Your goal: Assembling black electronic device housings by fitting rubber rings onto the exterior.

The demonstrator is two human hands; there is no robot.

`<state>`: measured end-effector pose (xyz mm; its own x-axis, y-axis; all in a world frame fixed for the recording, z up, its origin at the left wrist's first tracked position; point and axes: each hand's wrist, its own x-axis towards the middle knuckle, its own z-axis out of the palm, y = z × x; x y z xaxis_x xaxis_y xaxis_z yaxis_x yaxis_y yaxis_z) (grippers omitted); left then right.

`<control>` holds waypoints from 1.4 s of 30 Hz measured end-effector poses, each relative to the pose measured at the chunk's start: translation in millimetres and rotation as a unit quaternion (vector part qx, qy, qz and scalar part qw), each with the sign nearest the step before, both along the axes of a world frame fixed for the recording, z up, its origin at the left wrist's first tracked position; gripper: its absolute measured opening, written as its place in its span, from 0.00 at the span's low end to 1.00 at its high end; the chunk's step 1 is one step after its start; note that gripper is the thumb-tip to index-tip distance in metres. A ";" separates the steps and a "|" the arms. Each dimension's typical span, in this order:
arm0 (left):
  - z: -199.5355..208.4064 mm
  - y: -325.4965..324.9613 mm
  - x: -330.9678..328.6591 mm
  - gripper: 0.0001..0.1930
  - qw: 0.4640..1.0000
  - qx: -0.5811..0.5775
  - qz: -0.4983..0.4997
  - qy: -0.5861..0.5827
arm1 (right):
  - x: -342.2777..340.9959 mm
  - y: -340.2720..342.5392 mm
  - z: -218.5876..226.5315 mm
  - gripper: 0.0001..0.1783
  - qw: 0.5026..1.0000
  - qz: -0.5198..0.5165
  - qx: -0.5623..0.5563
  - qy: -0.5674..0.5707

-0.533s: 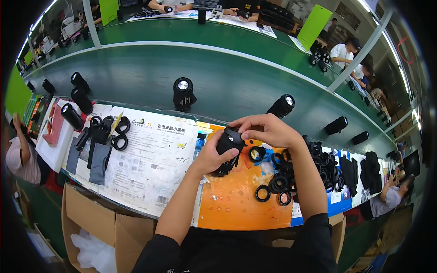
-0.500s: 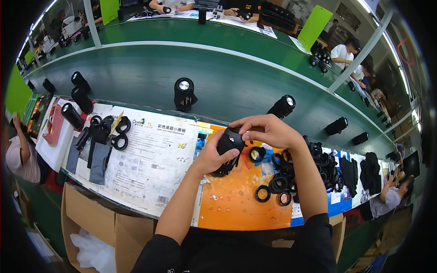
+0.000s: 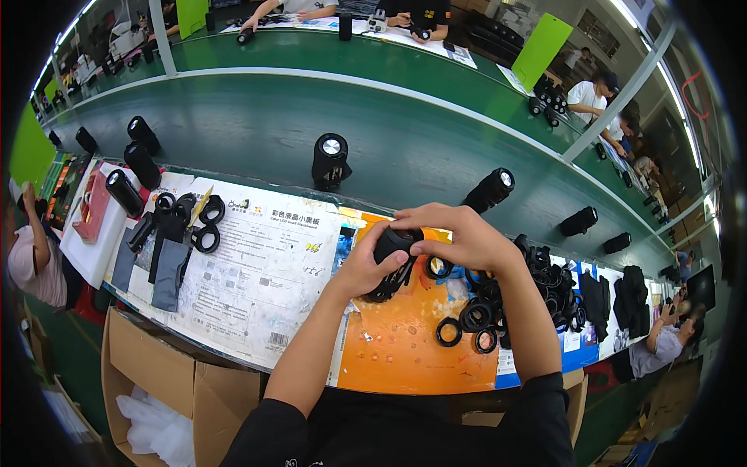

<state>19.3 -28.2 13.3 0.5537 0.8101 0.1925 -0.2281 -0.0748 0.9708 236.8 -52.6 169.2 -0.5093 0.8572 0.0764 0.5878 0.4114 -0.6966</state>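
Note:
A black cylindrical speaker [image 3: 391, 247] stands tilted over the orange sheet on my bench. My left hand [image 3: 364, 268] wraps round its left side, thumb across the front. Over its upper end bends my right hand [image 3: 461, 235], fingers on the far rim and thumb on the near side. That hand covers much of the upper end. Just right of the speaker lies a pile of black rings [image 3: 476, 314], a few loose ones nearest me. A black strap-like bundle [image 3: 381, 293] shows under the left hand; its exact shape is unclear.
Beyond the bench runs a green conveyor belt [image 3: 249, 124] carrying several black speakers [image 3: 332, 162]. Grey pouches [image 3: 170, 276] and black rings lie left on a white printed sheet [image 3: 257, 311]. An open cardboard box [image 3: 148, 362] stands below. Other people work across the belt and at both sides.
The speakers on the belt have shifted slightly to the right. My right hand has settled lower over the speaker's upper end, while my left keeps its grip.

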 end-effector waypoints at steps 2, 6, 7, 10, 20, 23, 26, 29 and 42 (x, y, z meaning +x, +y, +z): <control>-7.6 0.5 1.4 0.42 1.000 -0.003 0.009 0.013 | -1.2 -1.0 -4.2 0.24 1.000 0.007 0.016 -0.005; -3.4 -0.8 1.5 0.44 1.000 0.007 0.010 0.027 | -1.7 -6.2 -11.3 0.31 0.997 0.015 0.068 -0.026; -3.2 -0.8 0.8 0.44 1.000 0.006 0.010 0.027 | -3.7 -8.9 -11.9 0.31 0.996 0.009 0.079 -0.029; -0.8 2.6 -1.5 0.44 0.998 -0.046 -0.020 -0.025 | -10.1 -14.0 -17.5 0.31 0.996 -0.006 0.086 -0.012; 4.1 -5.0 0.1 0.46 0.999 -0.009 -0.002 0.033 | -34.5 32.2 -6.9 0.15 0.997 -0.063 0.051 -0.015; -4.6 -5.4 3.2 0.42 0.999 0.004 0.006 0.034 | -56.4 51.7 -39.1 0.19 0.998 -0.007 0.066 -0.016; -1.1 -8.5 3.7 0.38 0.998 -0.019 0.016 0.050 | -63.1 48.9 -46.6 0.21 0.998 0.000 0.039 -0.047; 2.5 -2.7 -3.5 0.40 0.997 -0.014 -0.036 0.064 | -67.6 47.3 -46.7 0.21 0.999 -0.008 -0.005 -0.034; -24.4 5.2 6.6 0.38 0.980 -0.146 -0.027 -0.129 | -57.5 39.1 -69.7 0.19 0.911 -0.247 0.055 0.324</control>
<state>26.0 -23.1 -11.1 0.5604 0.8226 0.0961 -0.4653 0.2167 0.8582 179.3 -13.5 99.5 0.1196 0.9384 0.3243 0.1994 0.2973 -0.9337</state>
